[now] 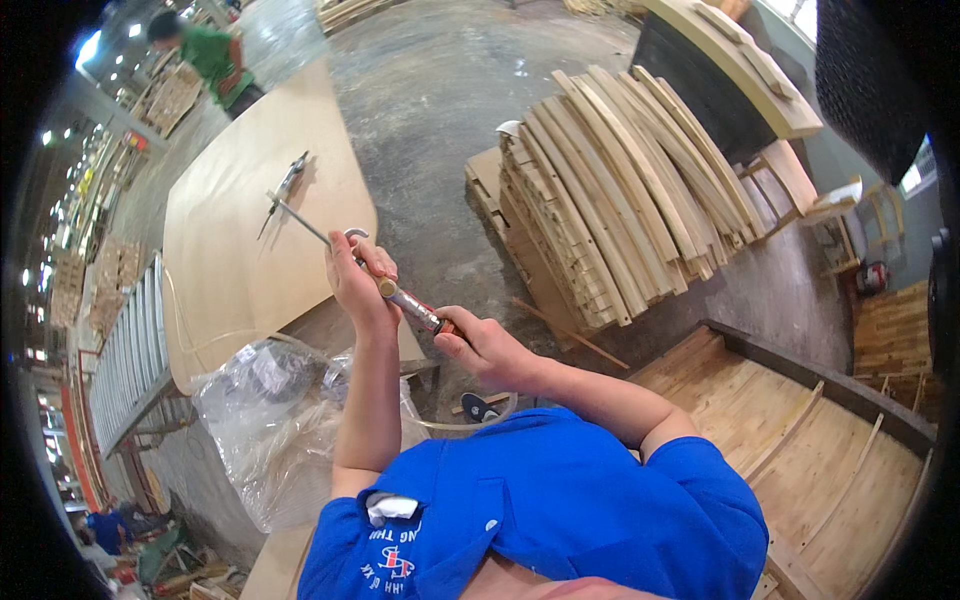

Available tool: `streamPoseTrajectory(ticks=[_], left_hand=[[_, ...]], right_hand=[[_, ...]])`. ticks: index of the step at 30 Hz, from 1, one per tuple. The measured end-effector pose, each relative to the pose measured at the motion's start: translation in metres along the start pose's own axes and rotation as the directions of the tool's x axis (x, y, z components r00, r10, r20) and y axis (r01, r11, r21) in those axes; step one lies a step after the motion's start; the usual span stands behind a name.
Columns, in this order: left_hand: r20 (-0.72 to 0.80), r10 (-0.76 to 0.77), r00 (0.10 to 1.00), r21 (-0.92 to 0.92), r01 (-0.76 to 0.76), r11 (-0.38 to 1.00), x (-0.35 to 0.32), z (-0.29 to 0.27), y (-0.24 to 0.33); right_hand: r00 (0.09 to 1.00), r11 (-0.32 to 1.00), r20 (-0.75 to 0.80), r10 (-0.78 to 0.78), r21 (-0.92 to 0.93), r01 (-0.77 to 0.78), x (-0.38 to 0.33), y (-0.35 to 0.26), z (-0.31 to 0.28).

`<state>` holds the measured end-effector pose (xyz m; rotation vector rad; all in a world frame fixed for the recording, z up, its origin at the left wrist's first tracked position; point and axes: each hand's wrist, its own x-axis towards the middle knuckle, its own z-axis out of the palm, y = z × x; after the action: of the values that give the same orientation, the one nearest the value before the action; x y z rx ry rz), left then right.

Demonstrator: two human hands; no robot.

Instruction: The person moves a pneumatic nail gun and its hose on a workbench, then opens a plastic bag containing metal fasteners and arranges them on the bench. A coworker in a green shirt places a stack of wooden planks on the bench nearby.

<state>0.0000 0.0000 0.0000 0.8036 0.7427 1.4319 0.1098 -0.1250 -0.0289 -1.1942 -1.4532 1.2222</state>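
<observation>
My left hand (362, 283) closes around the front part of a slim metal tool with a silver barrel (411, 305). A curved metal hook shows by its fingers, and a thin rod (302, 222) runs from the hand toward the far left. My right hand (484, 348) grips the rear end of the barrel. Beyond the rod's tip, a narrow dark and silver tool (291, 177) lies on a large pale wooden panel (235, 255). Whether this piece touches the rod, I cannot tell.
Clear plastic wrap (275, 430) lies left of me, near a pale hose (455, 427). Curved wooden slats (610, 190) are stacked at the right. A dark-edged wooden frame (790, 425) stands at the near right. Metal rollers (130, 350) line the left. Another person (207, 60) stands behind the panel.
</observation>
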Motion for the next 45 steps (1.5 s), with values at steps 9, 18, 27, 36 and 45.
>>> streamPoseTrajectory(ticks=[9,18,27,36,45], left_hand=[[0.207,-0.22,0.953,0.096,0.204,0.974,-0.008,0.104,-0.075],[0.498,-0.389,0.775,0.568,0.048,0.821,-0.087,0.112,-0.241],[0.296,-0.931,-0.215,0.86,-0.364,0.357,-0.132,-0.048,-0.21],[0.473,-0.876,-0.095,0.81,-0.343,0.475,-0.136,-0.061,-0.197],[0.452,-0.886,-0.101,0.836,-0.298,0.461,-0.13,-0.055,-0.187]], right_hand=[[0.972,0.647,-0.15,0.179,0.763,-0.001,-0.035,0.018,-0.069],[0.755,0.672,-0.309,0.579,0.706,-0.226,-0.118,0.108,-0.132],[0.596,-0.471,0.207,0.776,0.819,0.329,-0.244,0.206,-0.059],[0.606,-0.214,0.082,0.791,0.966,0.148,-0.17,0.228,-0.05],[0.563,-0.097,-0.012,0.826,0.982,0.164,-0.16,0.225,-0.051]])
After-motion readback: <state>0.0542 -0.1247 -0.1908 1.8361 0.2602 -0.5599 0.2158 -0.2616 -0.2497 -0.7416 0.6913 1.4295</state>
